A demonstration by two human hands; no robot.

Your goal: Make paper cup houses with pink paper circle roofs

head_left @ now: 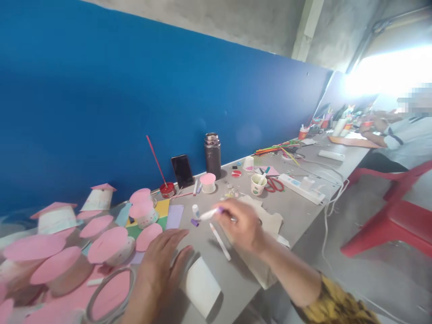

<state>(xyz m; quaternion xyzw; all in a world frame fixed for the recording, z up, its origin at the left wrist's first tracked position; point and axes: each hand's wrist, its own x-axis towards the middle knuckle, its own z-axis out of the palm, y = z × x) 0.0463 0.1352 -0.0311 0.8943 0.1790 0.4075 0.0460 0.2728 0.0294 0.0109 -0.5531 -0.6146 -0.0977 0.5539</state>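
Right hand [241,221] pinches a marker [208,214] at five o'clock; left hand [162,258], empty, spreads loosely beside a white cup [203,288] at seven.

The left hand [161,257] shows its back, fingers [173,237] slightly bent and reaching forward and to the right, with the thumb [182,261] set apart on the near side — a loose, unclosed curve. Farther forward and to its right, the right hand [242,226] has its fingers curled in, drawn together in a pinch on the side facing left — its bare forearm [293,273] slants back toward the body at the lower right.
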